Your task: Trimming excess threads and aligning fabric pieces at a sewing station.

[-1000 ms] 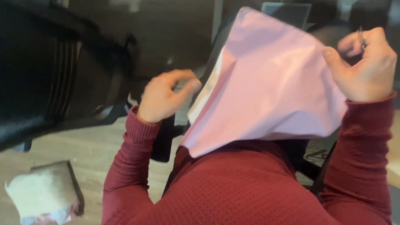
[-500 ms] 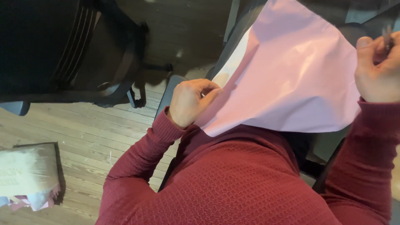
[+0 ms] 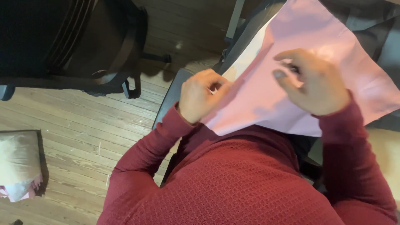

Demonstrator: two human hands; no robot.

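Since half a second ago, the right hand [image 3: 313, 83] has swung in from the right edge of the head view and now sits over the middle of the pink plastic mailing bag [image 3: 266, 89]; the left hand [image 3: 202, 96] has barely shifted.

Seen from the head camera, the bag lies slanted across the person's lap, its lower edge resting against the dark red sweater [image 3: 233, 179]. The left hand is closed tight on the bag's left edge, where a paler inner face shows. The right hand hovers with fingers curled and thumb out; something small and dark sits between its fingertips, though whether it also pinches the bag I cannot tell.

Judging by its creases and sag, the bag looks light, thin, floppy and rather slick, so a pinch at an edge or corner would hold it best.

Off to the left, a black office chair [image 3: 62, 46] stands on the wooden floor [image 3: 83, 125], with a tan paper bag [image 3: 18, 160] at the floor's left edge.
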